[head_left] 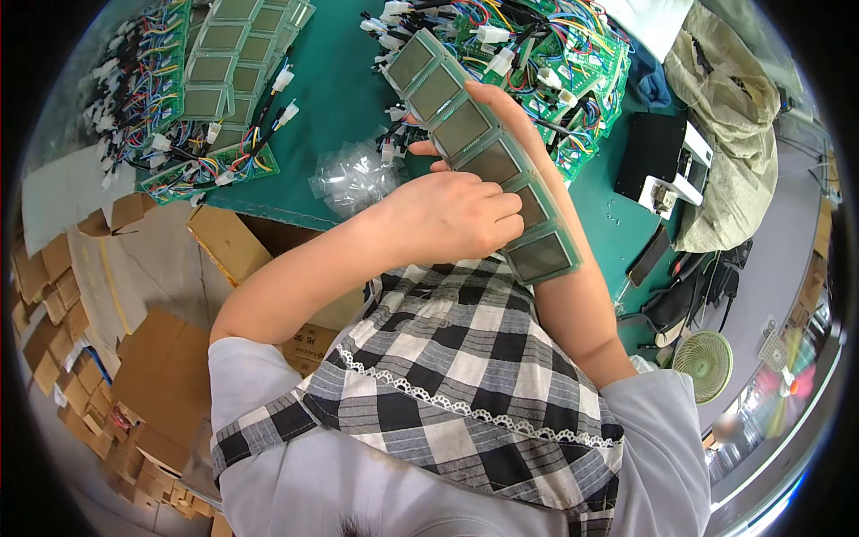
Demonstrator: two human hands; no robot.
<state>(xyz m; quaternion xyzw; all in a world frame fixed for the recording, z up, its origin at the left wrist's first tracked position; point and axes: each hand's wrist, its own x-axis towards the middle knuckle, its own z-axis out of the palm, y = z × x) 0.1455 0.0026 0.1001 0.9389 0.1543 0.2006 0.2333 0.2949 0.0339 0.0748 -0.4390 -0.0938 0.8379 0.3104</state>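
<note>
A long strip of circuit board panels (465, 130) with several grey square display screens lies slanted across my right forearm. My right hand (517, 115) grips it from below, with the thumb side along its right edge and other fingertips showing past its left edge. Over the strip's lower half is my left hand (452, 215), its fingers curled in a pinch close to the screens. Whatever those fingertips hold, if anything, is hidden. Just left of the strip, small clear plastic film pieces (353, 179) sit heaped at the table's near edge.
Wired green circuit boards (573, 72) pile up beyond the strip. More display strips (215, 67) and wired boards lie at the left on the green table (331, 80). To the right are a black and white device (667, 161), a cloth sack (725, 116) and a small fan (703, 367). Cardboard boxes (165, 376) stand lower left.
</note>
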